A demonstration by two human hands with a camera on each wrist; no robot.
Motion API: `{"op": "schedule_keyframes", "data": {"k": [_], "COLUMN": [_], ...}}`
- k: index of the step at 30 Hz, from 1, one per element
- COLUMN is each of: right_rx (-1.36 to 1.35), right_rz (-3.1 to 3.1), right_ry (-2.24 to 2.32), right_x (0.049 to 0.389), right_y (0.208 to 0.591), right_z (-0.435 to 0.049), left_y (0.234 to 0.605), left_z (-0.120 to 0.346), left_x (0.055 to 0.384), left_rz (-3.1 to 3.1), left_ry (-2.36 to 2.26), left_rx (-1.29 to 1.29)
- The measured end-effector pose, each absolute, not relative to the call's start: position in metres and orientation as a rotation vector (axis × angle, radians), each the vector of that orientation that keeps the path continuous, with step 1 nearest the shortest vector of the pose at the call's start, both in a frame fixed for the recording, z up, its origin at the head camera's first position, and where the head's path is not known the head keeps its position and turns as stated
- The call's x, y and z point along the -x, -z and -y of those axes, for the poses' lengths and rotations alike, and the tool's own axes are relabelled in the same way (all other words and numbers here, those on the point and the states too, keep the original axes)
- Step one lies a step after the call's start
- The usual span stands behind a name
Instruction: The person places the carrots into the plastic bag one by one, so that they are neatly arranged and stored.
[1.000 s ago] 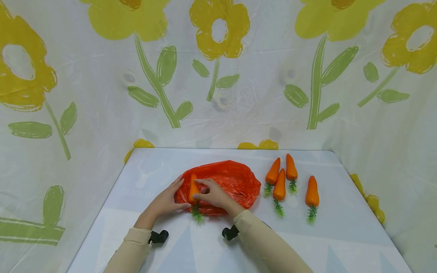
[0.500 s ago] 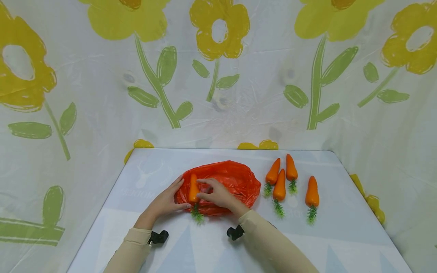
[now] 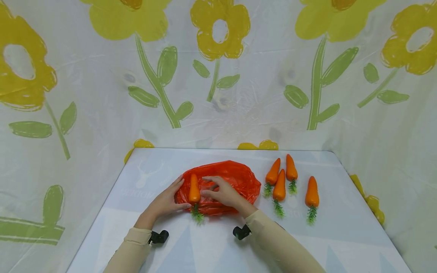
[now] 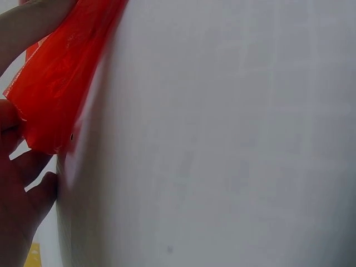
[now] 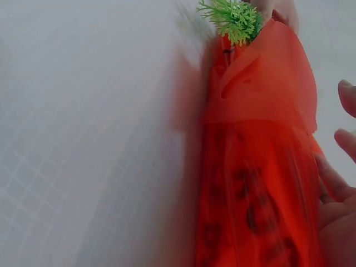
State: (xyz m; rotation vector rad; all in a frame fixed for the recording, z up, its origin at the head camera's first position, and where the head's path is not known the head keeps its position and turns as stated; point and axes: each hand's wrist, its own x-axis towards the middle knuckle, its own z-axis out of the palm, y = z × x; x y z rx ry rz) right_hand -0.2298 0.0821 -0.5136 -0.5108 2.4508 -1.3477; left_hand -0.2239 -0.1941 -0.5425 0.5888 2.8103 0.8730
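Note:
A red plastic bag (image 3: 235, 182) lies spread with its mouth facing up on the table. One orange carrot (image 3: 194, 189) with green leafy top rests inside its left part, the leaves sticking out over the near rim. My left hand (image 3: 164, 199) holds the bag's left end between thumb and fingers; the left wrist view shows the red film (image 4: 55, 83) between them. Just right of the carrot, my right hand (image 3: 222, 192) hovers over the bag with thumb and fingers apart, holding nothing. In the right wrist view the bag's side (image 5: 256, 183) hides most of the carrot.
Several more carrots (image 3: 279, 185) lie on the right of the white table (image 3: 191, 250), one carrot (image 3: 312, 192) apart from the others. A flower-printed curtain (image 3: 259, 94) stands behind and around the table.
My right hand has let go of the carrot and drawn back to the right. The carrot stays in the bag, and my left hand has not moved.

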Motion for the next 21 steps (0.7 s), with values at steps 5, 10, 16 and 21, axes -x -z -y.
{"op": "schedule_keyframes", "data": {"k": [5, 10, 16, 21], "right_rx": [0.501, 0.529, 0.606, 0.646], "right_rz": [-2.456, -2.475, -2.473, -2.491], "right_ry": [1.362, 1.371, 1.42, 1.429], "right_x": [0.229, 0.228, 0.229, 0.231], "right_y": [0.509, 0.506, 0.501, 0.499], "right_z": [-0.088, -0.096, -0.104, -0.11], "left_y": [0.54, 0.539, 0.538, 0.538], "left_z": [0.194, 0.194, 0.194, 0.194], "left_x": [0.222, 0.221, 0.221, 0.221], "left_rz": [-2.807, -2.807, -2.819, -2.818], "left_ry": [-0.881, -0.886, -0.874, -0.869], "left_rx": [-0.586, -0.596, -0.598, -0.595]}}
